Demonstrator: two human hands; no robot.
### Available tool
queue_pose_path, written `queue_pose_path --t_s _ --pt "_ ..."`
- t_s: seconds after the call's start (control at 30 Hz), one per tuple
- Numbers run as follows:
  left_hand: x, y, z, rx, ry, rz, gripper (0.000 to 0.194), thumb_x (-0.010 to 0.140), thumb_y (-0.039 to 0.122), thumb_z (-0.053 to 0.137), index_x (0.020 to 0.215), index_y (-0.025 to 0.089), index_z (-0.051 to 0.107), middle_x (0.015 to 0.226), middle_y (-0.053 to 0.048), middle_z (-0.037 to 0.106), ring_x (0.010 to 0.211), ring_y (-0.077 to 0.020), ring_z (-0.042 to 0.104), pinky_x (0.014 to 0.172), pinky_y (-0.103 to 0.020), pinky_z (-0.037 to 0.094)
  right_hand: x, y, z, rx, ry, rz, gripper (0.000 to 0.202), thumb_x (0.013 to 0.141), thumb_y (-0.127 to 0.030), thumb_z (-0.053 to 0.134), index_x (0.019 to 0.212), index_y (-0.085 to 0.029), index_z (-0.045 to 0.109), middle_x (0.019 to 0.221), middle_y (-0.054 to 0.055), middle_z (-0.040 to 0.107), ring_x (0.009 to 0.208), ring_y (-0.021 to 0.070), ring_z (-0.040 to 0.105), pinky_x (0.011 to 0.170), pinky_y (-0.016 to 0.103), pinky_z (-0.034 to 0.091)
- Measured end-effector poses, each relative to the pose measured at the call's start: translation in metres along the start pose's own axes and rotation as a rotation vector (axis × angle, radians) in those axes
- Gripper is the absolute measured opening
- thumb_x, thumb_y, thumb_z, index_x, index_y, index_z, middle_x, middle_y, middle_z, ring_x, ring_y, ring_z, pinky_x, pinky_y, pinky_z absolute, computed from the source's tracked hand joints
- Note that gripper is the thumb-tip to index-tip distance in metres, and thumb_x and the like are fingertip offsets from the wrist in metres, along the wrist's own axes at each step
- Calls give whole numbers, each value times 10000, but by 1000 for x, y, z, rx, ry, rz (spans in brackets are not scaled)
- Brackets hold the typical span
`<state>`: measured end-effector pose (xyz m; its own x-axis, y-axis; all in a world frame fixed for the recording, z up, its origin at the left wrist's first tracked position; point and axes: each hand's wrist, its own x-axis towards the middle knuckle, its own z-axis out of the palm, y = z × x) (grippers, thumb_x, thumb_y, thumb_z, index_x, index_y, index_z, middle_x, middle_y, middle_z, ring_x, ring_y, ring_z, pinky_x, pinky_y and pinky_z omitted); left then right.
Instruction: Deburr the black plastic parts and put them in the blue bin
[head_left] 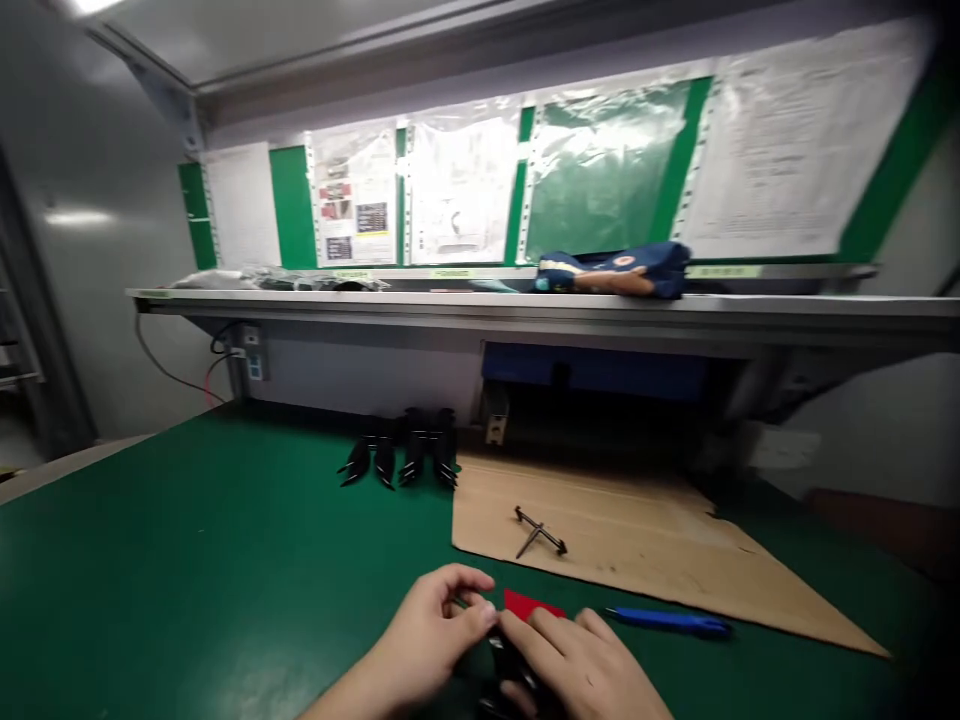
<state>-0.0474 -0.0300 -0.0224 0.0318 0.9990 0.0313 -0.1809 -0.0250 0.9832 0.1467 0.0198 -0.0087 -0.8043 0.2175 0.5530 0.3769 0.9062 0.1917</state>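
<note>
My right hand is wrapped over a glossy black part low in the view, covering most of it. Beside it, my left hand has its fingers curled and its thumb tip at the upper end of the black part, close to my right index finger. Whatever lies between the left fingertips is too small to make out. A flat red piece shows just beyond my right knuckles. To the right lies a blue pen-like tool with a dark thin tip.
A cardboard sheet lies on the green table, carrying a small dark metal cross-shaped piece. Several black curved parts stand in rows behind. Above runs a shelf with a dark blue pouch and plastic bags.
</note>
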Motion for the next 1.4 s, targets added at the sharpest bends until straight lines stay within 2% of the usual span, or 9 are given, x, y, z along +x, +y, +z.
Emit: queue_pose_path --t_s 0.23,0.43,0.57,0.73,0.93,1.07,1.13,1.2,1.4 --pt "-1 -6 0 229 4 33 427 881 493 512 1138 154 542 910 -53 566 763 -147 505 723 -261 412 -11 10 -3 202 -55 467 287 954 -352 482 1213 -245 539 1007 51 628 801 231 590 671 330 421" --pt "39 2 27 929 -5 158 348 898 275 467 1243 239 492 1163 -69 574 1017 -210 547 876 -313 445 -31 59 -3 360 163 947 386 933 -522 483 1210 -264 562 1152 41 611 1023 290 571 783 383 481" --pt "107 9 47 1109 -2 281 503 871 147 506 1355 229 402 1428 -90 359 1318 -283 295 1090 -483 241 -35 67 0 429 216 965 442 923 -561 480 1211 -237 563 1133 51 621 1032 293 573 811 385 493" --pt "143 5 49 1215 -67 228 205 855 300 628 956 122 625 1045 -76 612 1077 -247 532 1014 -514 344 -35 53 -1 644 279 789 432 938 -544 503 1227 -228 557 1191 36 594 1114 229 540 925 295 467" --pt "64 25 -38 1061 122 150 217 785 410 654 850 203 668 856 -45 669 831 -235 615 775 -325 469 -33 44 -13 645 269 668 394 932 -509 536 1236 -260 567 1126 46 609 1029 253 566 875 349 483" --pt "-3 57 -128 830 778 70 709 861 534 458 1411 134 260 1216 -197 541 1068 -346 552 825 -453 464 -29 38 -18 633 301 593 364 938 -513 526 1223 -290 565 1083 35 614 970 251 576 838 361 492" --pt "-23 61 -140 472 1105 131 916 783 495 606 1464 210 64 1322 -175 478 1138 -338 521 863 -454 460 -27 30 -17 688 304 609 354 932 -517 545 1211 -300 572 1089 31 610 990 251 572 849 355 493" --pt "-29 55 -118 407 1005 163 714 794 493 606 1400 294 287 1274 -92 539 1125 -288 540 894 -408 458 -25 20 -14 795 332 656 371 926 -521 564 1222 -298 564 1111 39 601 1033 253 559 885 353 488" --pt "-8 32 31 275 -47 132 410 867 441 578 1215 234 510 1238 -71 547 1192 -236 466 1039 -339 348 -13 -13 -14 1139 454 575 409 932 -550 547 1227 -267 553 1320 69 463 1228 267 431 1044 372 378"
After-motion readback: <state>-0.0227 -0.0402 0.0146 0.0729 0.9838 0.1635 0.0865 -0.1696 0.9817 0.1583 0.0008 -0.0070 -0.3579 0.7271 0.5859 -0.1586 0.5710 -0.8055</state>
